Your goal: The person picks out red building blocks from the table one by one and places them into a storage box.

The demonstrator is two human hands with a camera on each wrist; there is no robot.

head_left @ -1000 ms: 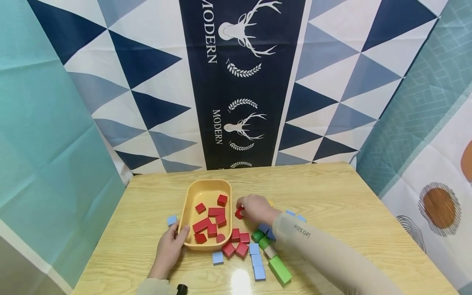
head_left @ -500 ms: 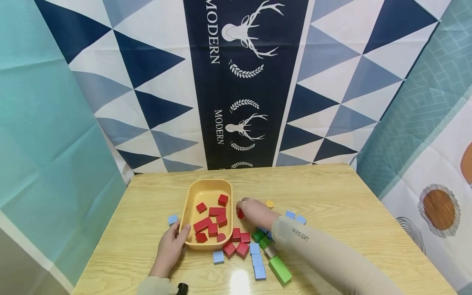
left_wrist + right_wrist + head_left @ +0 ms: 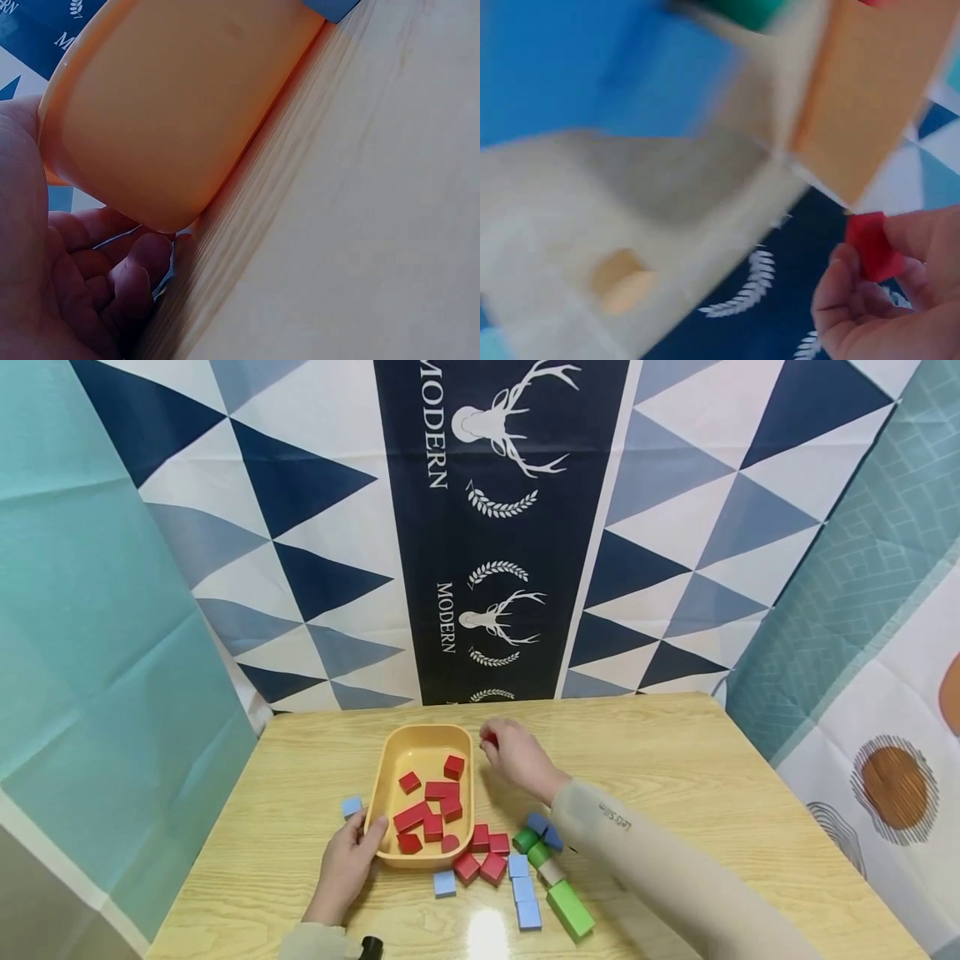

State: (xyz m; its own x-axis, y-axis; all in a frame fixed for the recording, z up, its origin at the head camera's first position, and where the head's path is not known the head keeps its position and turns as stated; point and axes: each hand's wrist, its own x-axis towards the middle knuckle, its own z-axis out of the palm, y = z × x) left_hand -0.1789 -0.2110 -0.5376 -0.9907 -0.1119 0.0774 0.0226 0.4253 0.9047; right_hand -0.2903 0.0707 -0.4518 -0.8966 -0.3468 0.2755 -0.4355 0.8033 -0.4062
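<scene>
In the head view a yellow plastic tray [image 3: 420,862] with several red blocks [image 3: 441,791] in it stands on the table. My left hand [image 3: 347,860] grips its near left corner, thumb over the rim; the left wrist view shows the fingers [image 3: 131,281] curled under the tray's outer wall [image 3: 172,112]. Beyond the tray's right side, my right hand [image 3: 519,760] is raised above the table. It pinches a small red block [image 3: 874,247], clearest in the right wrist view and mostly covered by fingers in the head view.
Red blocks [image 3: 480,856] touch or lie near the tray's near right corner. Light blue blocks [image 3: 522,890], green blocks [image 3: 570,910] and dark blue blocks [image 3: 545,831] lie right of them. Single light blue blocks lie left [image 3: 351,807] and in front [image 3: 444,884] of the tray.
My right hand has lifted the red block off the table and moved it away from me, toward the tray's far right corner. My left hand keeps its grip on the tray.
</scene>
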